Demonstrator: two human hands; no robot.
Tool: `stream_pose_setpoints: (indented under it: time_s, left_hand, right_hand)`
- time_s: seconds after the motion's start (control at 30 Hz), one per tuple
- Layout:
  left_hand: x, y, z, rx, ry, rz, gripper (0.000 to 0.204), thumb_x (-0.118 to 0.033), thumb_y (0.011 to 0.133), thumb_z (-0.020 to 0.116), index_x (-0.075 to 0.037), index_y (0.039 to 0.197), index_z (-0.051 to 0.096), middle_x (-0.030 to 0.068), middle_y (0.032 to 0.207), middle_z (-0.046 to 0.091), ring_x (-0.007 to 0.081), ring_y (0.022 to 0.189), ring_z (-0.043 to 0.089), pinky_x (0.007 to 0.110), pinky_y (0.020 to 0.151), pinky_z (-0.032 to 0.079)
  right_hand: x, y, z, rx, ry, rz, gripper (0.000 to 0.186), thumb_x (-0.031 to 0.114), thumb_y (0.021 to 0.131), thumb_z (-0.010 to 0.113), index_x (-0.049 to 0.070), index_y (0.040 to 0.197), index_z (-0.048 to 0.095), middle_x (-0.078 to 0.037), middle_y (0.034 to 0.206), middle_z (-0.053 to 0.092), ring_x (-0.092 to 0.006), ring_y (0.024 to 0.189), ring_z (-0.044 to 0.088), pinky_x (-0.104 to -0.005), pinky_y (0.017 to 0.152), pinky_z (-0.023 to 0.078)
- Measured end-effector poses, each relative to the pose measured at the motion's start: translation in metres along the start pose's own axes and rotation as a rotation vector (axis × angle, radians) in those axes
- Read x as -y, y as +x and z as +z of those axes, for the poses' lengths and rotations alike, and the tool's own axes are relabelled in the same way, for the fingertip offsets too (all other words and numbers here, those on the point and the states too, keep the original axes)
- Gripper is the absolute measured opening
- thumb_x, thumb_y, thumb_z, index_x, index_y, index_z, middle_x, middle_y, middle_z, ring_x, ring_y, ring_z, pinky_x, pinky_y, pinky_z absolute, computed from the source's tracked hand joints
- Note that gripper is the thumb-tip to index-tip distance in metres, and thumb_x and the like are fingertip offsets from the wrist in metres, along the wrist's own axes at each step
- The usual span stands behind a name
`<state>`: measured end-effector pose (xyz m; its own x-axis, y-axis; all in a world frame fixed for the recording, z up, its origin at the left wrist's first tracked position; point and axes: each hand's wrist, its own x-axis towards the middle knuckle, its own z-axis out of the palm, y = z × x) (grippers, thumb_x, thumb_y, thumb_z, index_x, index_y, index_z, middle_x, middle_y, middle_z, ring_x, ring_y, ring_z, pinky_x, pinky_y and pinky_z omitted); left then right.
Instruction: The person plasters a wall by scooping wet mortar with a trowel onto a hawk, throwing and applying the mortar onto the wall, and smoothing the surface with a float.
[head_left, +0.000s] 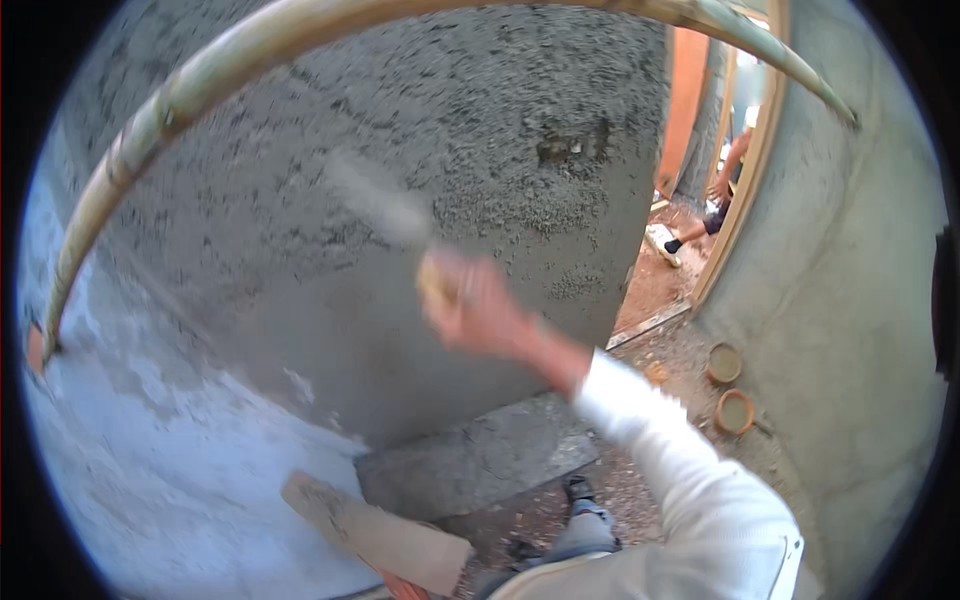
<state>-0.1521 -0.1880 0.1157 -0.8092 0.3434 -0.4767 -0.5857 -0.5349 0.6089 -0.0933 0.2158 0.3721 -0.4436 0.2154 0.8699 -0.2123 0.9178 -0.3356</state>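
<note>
My right hand (465, 310), blurred, is wrapped round the yellowish handle of a trowel whose smeared pale blade (380, 200) is against or just in front of a rough, wet grey plastered wall (250, 250). A smoother damp band runs along the wall's lower part. At the bottom, my left hand (400, 585) shows partly beneath a long, tilted, mortar-marked board (375, 530) and grips it.
A bamboo pole (165, 120) spans above. A concrete step (470, 455) lies below the wall. Two small round containers (733, 410) stand at right on gritty ground. Another person's leg and arm (715, 220) show through the doorway (715, 270). Plastered walls flank me.
</note>
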Motion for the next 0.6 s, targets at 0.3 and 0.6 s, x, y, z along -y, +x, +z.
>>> stream_pose_setpoints:
  time_s: [0.3, 0.6]
  left_hand:
    - [0.043, 0.040, 0.109, 0.123, -0.080, 0.023, 0.056, -0.044, 0.106, 0.040, -0.002, 0.139, 0.055, 0.0125, 0.124, 0.068, 0.0290, 0.107, 0.069, 0.043, 0.095, 0.057]
    - [0.077, 0.003, 0.146, 0.356, 0.093, 0.289, 0.034, -0.029, 0.106, 0.053, -0.002, 0.121, 0.066, 0.0069, 0.112, 0.071, 0.0137, 0.100, 0.065, 0.034, 0.086, 0.055]
  right_hand:
    - [0.178, -0.194, -0.034, 0.444, 0.944, 1.321, 0.040, 0.013, 0.099, 0.058, 0.004, 0.138, 0.054, -0.010, 0.076, 0.064, -0.0151, 0.054, 0.061, -0.0292, 0.043, 0.047]
    - [0.182, -0.144, 0.026, -0.005, 1.961, 1.584, 0.040, 0.027, 0.108, 0.045, -0.001, 0.136, 0.052, -0.008, 0.077, 0.056, -0.0114, 0.045, 0.049, -0.0263, 0.037, 0.045]
